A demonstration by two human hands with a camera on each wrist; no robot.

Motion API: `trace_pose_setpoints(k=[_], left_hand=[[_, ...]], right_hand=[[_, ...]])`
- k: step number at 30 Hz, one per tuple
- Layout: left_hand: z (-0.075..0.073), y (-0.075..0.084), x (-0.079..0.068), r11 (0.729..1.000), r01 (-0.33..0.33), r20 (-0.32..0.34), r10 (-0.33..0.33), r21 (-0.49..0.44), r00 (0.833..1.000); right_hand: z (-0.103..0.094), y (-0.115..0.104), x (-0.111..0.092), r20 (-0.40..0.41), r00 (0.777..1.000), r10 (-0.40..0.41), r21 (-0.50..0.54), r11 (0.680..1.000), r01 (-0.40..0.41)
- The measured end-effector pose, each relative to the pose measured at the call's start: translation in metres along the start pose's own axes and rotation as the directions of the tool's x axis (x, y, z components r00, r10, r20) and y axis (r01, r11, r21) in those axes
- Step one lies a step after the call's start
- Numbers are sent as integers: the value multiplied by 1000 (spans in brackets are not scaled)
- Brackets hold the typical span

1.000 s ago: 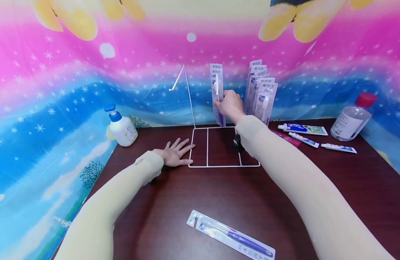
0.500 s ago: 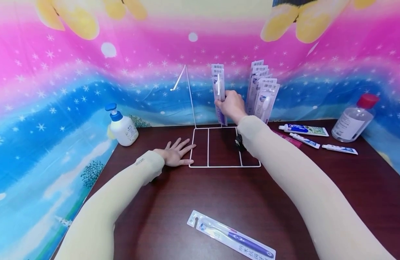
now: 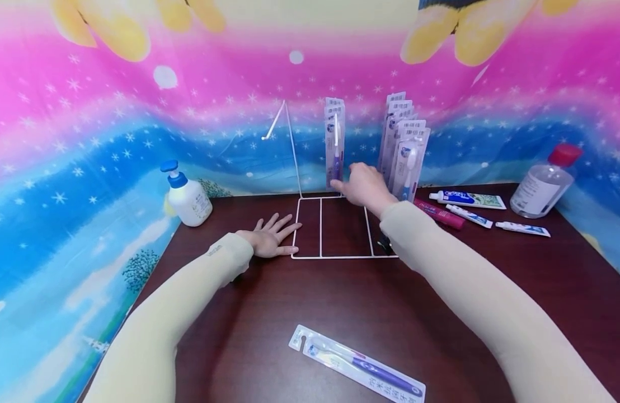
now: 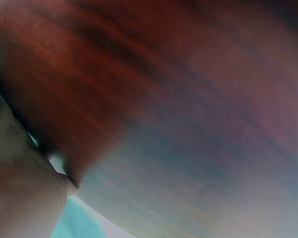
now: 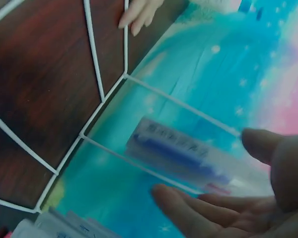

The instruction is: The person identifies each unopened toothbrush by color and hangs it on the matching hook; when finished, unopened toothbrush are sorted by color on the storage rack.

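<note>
Packaged toothbrushes point(image 3: 335, 140) hang one behind another on the middle arm of a white wire rack point(image 3: 320, 224). Just below and right of them is my right hand point(image 3: 365, 187). In the right wrist view its thumb point(image 5: 260, 144) and fingers point(image 5: 188, 210) stand apart on either side of the blurred toothbrush pack point(image 5: 179, 156), gripping nothing. My left hand point(image 3: 269, 238) lies spread on the table, fingertips at the left side of the rack's base. Another packaged toothbrush point(image 3: 360, 364), with a purple handle, lies flat nearer to me.
More packaged toothbrushes point(image 3: 408, 162) hang at the rack's right; its left hook point(image 3: 275, 120) is bare. A pump bottle point(image 3: 189, 201) stands at the left. Toothpaste tubes point(image 3: 468, 200), a pink tube point(image 3: 441, 214) and a red-capped bottle point(image 3: 544, 182) are at the right.
My right hand has let go of the hanging toothbrush pack and moved down and slightly right. The pack now hangs by itself. The left hand has stayed in place.
</note>
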State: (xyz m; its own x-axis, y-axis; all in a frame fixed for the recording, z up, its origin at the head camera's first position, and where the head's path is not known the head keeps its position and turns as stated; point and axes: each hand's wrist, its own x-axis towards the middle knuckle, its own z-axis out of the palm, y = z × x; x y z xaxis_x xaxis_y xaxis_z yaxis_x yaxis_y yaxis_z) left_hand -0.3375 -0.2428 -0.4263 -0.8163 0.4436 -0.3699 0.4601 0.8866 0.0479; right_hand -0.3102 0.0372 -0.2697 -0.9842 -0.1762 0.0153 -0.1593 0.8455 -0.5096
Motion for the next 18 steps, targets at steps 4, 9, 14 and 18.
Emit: trace_pose_setpoints(k=[4, 9, 14, 18], left_hand=[[-3, 0, -2, 1000, -3, 5, 3, -5, 1000], [-4, -1, -3, 1000, 5, 8, -5, 2, 1000], [-4, -1, -2, 1000, -3, -16, 3, 6, 1000], [-2, 1, -2, 1000, -15, -23, 15, 7, 1000]], right_hand=[[12, 3, -41, 77, 992, -103, -145, 983, 113], [42, 10, -105, 190, 949, -252, -253, 921, 295], [74, 21, -164, 293, 890, -349, -233, 877, 421], [90, 31, -197, 325, 863, -387, -256, 843, 474]])
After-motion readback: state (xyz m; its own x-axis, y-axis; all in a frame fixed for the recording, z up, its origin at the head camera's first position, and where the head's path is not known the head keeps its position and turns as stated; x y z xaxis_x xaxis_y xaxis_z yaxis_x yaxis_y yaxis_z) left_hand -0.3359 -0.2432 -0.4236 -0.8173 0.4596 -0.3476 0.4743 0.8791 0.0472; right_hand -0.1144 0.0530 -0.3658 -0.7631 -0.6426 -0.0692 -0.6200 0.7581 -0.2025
